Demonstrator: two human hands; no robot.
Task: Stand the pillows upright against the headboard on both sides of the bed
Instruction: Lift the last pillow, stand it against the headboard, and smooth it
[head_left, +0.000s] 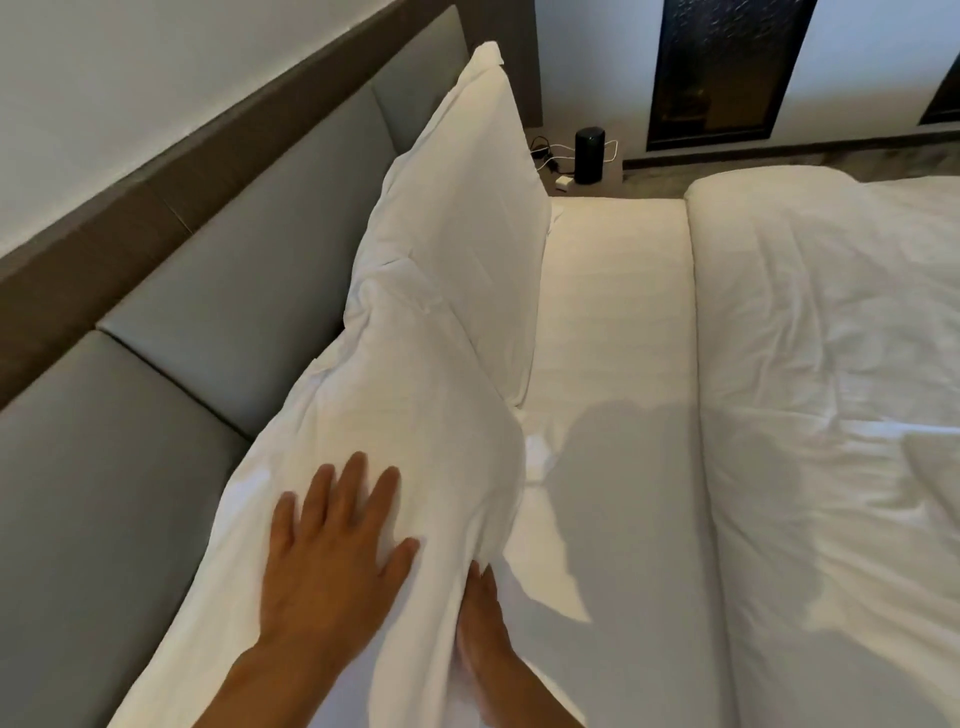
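Two white pillows lean against the grey padded headboard (223, 291). The far pillow (467, 208) stands upright near the bed's far side. The near pillow (384, 415) leans against the headboard, its top overlapping the far one. My left hand (332, 551) lies flat on the near pillow's face, fingers spread. My right hand (483, 623) presses against the pillow's lower right edge, fingers partly tucked under the fabric, thumb hidden.
A white sheet (613, 364) covers the mattress beside the pillows. A rumpled white duvet (831, 389) lies folded back at right. Beyond the bed, a bedside surface holds a black cylinder (589, 156) and cables. A dark framed panel (727, 73) hangs on the wall.
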